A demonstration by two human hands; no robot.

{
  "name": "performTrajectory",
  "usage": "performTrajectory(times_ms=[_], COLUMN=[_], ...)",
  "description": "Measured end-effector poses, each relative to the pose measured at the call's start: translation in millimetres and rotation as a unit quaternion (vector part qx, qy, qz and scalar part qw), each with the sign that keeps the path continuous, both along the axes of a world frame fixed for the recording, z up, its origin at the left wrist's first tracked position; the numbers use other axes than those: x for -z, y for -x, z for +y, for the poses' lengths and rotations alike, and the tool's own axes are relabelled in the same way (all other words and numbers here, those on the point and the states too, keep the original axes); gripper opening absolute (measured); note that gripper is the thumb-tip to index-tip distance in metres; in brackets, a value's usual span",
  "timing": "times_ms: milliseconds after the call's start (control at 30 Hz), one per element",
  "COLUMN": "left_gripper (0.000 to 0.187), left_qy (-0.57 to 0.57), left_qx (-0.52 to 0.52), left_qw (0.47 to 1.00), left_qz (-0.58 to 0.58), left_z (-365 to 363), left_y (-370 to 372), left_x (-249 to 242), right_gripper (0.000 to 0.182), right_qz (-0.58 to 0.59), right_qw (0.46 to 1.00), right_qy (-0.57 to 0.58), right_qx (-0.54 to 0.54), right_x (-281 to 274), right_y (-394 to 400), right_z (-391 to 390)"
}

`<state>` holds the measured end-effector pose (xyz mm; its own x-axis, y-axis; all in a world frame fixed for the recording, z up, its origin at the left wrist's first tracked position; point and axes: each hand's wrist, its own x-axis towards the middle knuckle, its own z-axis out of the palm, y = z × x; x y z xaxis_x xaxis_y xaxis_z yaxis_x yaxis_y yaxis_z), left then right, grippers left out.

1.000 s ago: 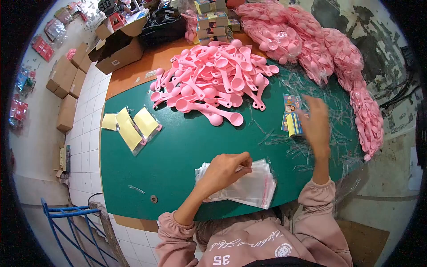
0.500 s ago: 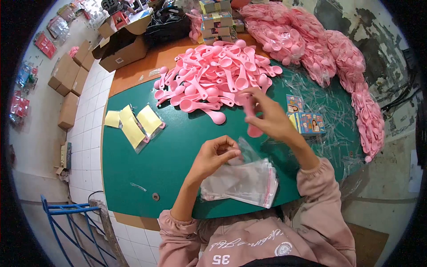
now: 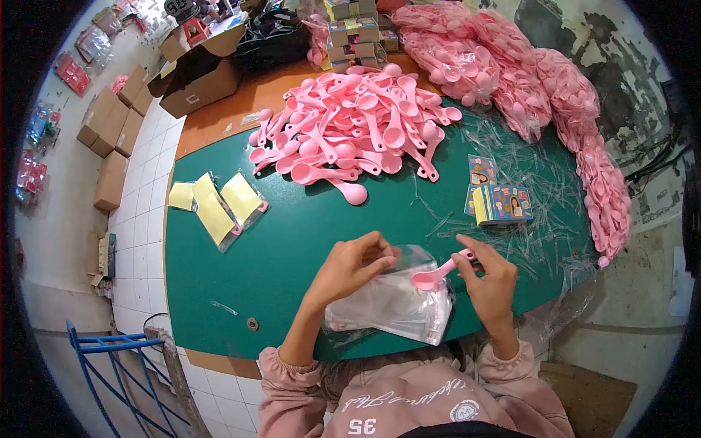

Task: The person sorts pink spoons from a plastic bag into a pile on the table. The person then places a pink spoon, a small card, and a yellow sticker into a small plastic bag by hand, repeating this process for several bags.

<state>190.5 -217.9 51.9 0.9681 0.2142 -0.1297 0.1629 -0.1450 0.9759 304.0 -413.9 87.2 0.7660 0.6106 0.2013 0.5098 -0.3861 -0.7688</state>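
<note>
My right hand [image 3: 493, 281] is closed on the handle end of a pink measuring spoon [image 3: 437, 275]. Its bowl points left, over a stack of clear plastic bags [image 3: 387, 303] near the front of the table. The fingers of my left hand [image 3: 354, 266] pinch the edge of a clear plastic bag [image 3: 415, 257] above that stack. Farther back lies a big pile of pink measuring spoons [image 3: 350, 124]. Right of centre, a stack of printed cards [image 3: 504, 203] with yellow edges sits on the table.
Several bagged pieces with yellow cards [image 3: 215, 217] lie on the green table [image 3: 248, 285] at left. Clear plastic strips [image 3: 540, 175] are strewn at right beside long bags of pink spoons [image 3: 577, 95]. An open cardboard box [image 3: 201, 91] stands at the back left; a blue metal frame [image 3: 109, 343] is on the floor.
My right hand has come from the spoon pile down toward me, bringing the measuring spoon over the plastic bags. My left hand has stayed nearly in place.
</note>
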Motion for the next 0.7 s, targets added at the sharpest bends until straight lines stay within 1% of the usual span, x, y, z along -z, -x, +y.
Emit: performTrajectory(times_ms=[33,67,100,133,167,200,233,300,367,400,467,533,567,600,633,700], left_gripper=[0.012,0.01,0.01,0.01,0.011,0.011,0.012,0.013,0.022,0.022,0.031,0.033,0.035,0.033,0.033,0.026], left_qy=[-0.007,0.03,0.03,0.138,0.244,0.243,0.237,0.23,0.203,0.203,0.218,0.201,0.184,0.195,0.195,0.172], left_qx=[-0.022,-0.041,-0.041,-0.031,-0.02,-0.02,-0.021,-0.022,-0.025,-0.026,-0.018,-0.002,0.016,0.031,0.032,-0.004], left_qw=[0.999,0.998,0.998,0.99,0.97,0.97,0.971,0.972,0.978,0.978,0.975,0.979,0.983,0.98,0.98,0.984], left_qz=[-0.048,-0.048,-0.048,-0.023,0.002,0.002,0.021,0.039,0.032,0.031,0.027,0.012,-0.003,-0.002,-0.001,-0.053], left_z=[2,3,4,4,4,3,2,2,2,2,0,-4,-6,-7,-10,-16], left_y=[1,0,1,1,1,1,1,1,1,1,1,0,-1,-1,-2,-3], left_x=[1,4,3,-3,-9,-13,-17,-19,-18,-17,-14,-12,-12,-15,-11,-6], right_gripper=[0.025,0.024,0.023,0.023,0.021,0.019,0.019,0.015,0.017,0.019,0.02,0.022,0.022,0.023,0.023,0.024], right_qz=[0.0,0.011,0.021,0.02,0.051,0.082,0.083,0.111,0.111,0.111,0.119,0.127,0.088,0.048,0.048,0.171], right_qw=[1.0,1.0,0.999,0.999,0.995,0.985,0.985,0.961,0.964,0.967,0.967,0.968,0.98,0.989,0.989,0.976], right_qy=[0.0,0.0,-0.002,-0.002,-0.063,-0.124,-0.124,-0.243,-0.233,-0.223,-0.215,-0.207,-0.172,-0.136,-0.135,-0.123], right_qx=[0.0,0.013,0.026,0.026,0.059,0.091,0.09,0.07,0.062,0.054,0.059,0.063,0.04,0.018,0.019,-0.057], right_x=[-1,-2,-2,-2,-2,-3,-4,-8,-10,-10,-14,-14,-11,-9,-10,-12], right_y=[-3,-6,-9,-10,-12,-12,-11,-6,-3,-2,2,4,5,5,4,0], right_z=[-3,-6,-6,-4,-1,2,5,14,17,19,22,26,28,29,30,35])
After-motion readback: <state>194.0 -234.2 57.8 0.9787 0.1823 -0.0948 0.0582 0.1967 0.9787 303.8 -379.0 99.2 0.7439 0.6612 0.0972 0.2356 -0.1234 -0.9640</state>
